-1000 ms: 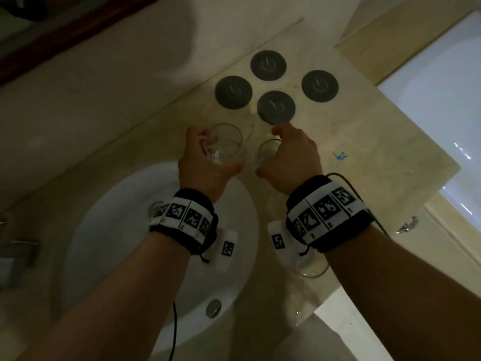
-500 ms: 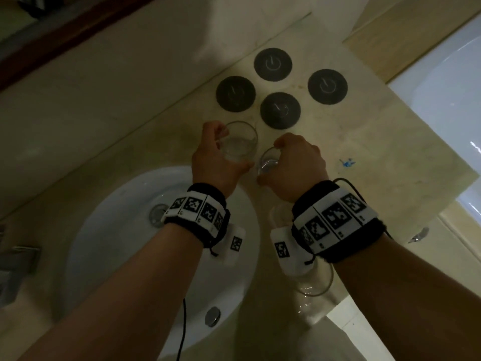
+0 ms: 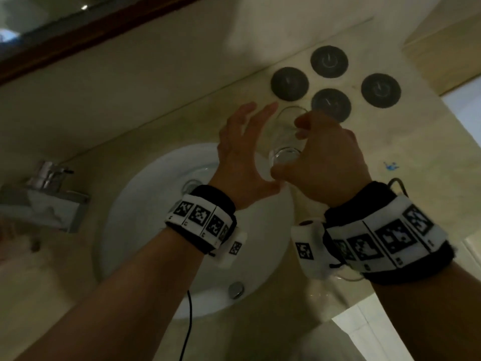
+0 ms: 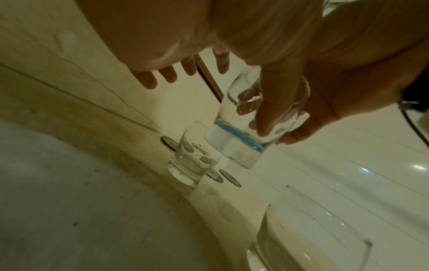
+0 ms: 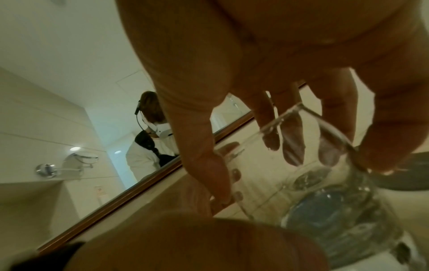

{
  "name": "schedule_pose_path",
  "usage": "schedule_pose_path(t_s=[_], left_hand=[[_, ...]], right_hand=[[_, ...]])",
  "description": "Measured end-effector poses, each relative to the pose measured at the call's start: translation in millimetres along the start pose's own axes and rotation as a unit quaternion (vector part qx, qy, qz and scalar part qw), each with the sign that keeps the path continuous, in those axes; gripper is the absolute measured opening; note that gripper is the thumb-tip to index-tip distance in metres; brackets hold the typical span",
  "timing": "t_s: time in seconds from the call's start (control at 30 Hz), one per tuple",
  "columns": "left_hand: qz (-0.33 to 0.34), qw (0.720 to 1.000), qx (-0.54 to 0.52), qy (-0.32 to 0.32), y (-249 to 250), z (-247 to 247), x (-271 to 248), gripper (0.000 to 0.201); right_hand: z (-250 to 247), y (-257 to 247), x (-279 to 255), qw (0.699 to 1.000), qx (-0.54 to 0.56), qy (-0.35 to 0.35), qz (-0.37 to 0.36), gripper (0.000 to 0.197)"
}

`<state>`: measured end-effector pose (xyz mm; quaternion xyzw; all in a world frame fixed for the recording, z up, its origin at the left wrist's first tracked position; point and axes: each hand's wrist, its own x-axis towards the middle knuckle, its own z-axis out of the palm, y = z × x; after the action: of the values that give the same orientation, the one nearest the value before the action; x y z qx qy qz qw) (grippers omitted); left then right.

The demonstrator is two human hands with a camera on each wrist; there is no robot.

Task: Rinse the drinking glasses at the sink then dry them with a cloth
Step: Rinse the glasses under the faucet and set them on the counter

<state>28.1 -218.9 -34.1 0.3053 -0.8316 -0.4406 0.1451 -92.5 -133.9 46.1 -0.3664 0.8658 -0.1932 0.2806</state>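
Right grip: your right hand (image 3: 330, 160), centre of the head view, is curled round a glass (image 3: 286, 136) and holds it lifted clear of the surface (image 3: 429, 152).
Left grip: your left hand (image 3: 242, 149), just left of that glass, has fingers spread and straight and holds nothing.
Change: half a second ago your left hand gripped a glass of its own. It has let go, and that second glass (image 4: 192, 155) stands upright on the surface beside the sink (image 3: 145, 204), mid-frame in the left wrist view.
Held glass: clear, and it looks to have a thick base. Your fingers (image 5: 292, 144) show through its wall in the right wrist view. A little water may sit in the bottom, though I cannot say for sure.
Third glass: another glass (image 4: 308, 243) stands at the lower right of the left wrist view, nearer the surface's front edge.
Coasters: four dark round coasters (image 3: 330, 61) lie in the upper right of the head view, all bare.
Tap: the tap (image 3: 49, 196) sits at the left edge of the head view. No running water shows.
Cloth: no drying cloth that I can make out in any view.
Meaning: you now work one glass at a time, with the left hand free to steady it, turn the tap or fetch a cloth.
Stage: whether this glass is rinsed already cannot be told, and drying looks still to do.
Risk: wet glass over a hard surface can slip, so keep the hold firm.
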Motion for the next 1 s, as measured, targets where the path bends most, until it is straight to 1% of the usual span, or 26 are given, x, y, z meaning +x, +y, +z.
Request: schedule_pose_path(t_s=[0.07, 0.17, 0.27, 0.33, 0.4, 0.43, 0.5, 0.57, 0.63, 0.7, 0.77, 0.8, 0.9, 1.0], left_hand=[[0.007, 1.0, -0.005, 0.013, -3.1, -11.8, -13.6, 0.107], [0.022, 0.998, -0.034, 0.042, -17.3, -26.9, -33.1, 0.095], [-0.039, 0.987, -0.138, 0.069, -40.6, -42.7, -56.7, 0.089], [-0.067, 0.98, -0.157, 0.098, -55.6, -53.0, -76.0, 0.089], [-0.096, 0.972, -0.168, 0.137, -66.7, -62.5, -95.6, 0.087], [-0.118, 0.962, -0.187, 0.159, -73.2, -65.1, -104.6, 0.086], [-0.168, 0.94, -0.218, 0.201, -90.1, -64.9, -122.8, 0.084], [-0.217, 0.926, -0.217, 0.221, -107.2, -62.6, -140.0, 0.083], [-0.247, 0.911, -0.223, 0.243, -121.8, -61.6, -157.3, 0.081], [-0.277, 0.887, -0.252, 0.27, -131.0, -62.3, -171.7, 0.076], [-0.288, 0.873, -0.269, 0.288, -137.3, -63.2, -179.9, 0.075], [-0.292, 0.866, -0.279, 0.294, -139.4, -64.4, -183.1, 0.073], [-0.287, 0.863, -0.285, 0.304, -144.5, -67.6, -187.4, 0.07], [-0.285, 0.862, -0.272, 0.319, -146.8, -69.8, -187.3, 0.074]], right_hand=[[12.6, -15.1, -1.9, 1.0, 0.0, -0.015, -0.026, 0.085], [34.7, -37.3, -3.9, 0.997, 0.0, -0.046, -0.063, 0.079], [59.8, -57.8, -7.2, 0.992, 0.015, -0.086, -0.088, 0.08], [76.6, -70.6, -10.1, 0.988, 0.01, -0.11, -0.111, 0.083], [92.7, -84.5, -13.4, 0.982, 0.005, -0.13, -0.135, 0.081], [100.6, -91.8, -14.3, 0.98, 0.014, -0.135, -0.143, 0.077], [115.0, -107.0, -12.3, 0.978, 0.04, -0.125, -0.16, 0.062], [129.6, -121.6, -5.6, 0.974, 0.059, -0.111, -0.191, 0.045], [148.1, -138.0, 1.9, 0.963, 0.072, -0.126, -0.226, 0.032], [168.1, -152.9, 7.7, 0.944, 0.084, -0.155, -0.28, 0.024], [185.8, -165.2, 11.7, 0.923, 0.09, -0.192, -0.322, 0.025], [193.2, -171.6, 12.7, 0.916, 0.085, -0.218, -0.325, 0.027], [211.2, -184.5, 15.6, 0.903, 0.086, -0.28, -0.315, 0.035], [220.3, -184.7, 18.7, 0.896, 0.108, -0.302, -0.306, 0.042]])
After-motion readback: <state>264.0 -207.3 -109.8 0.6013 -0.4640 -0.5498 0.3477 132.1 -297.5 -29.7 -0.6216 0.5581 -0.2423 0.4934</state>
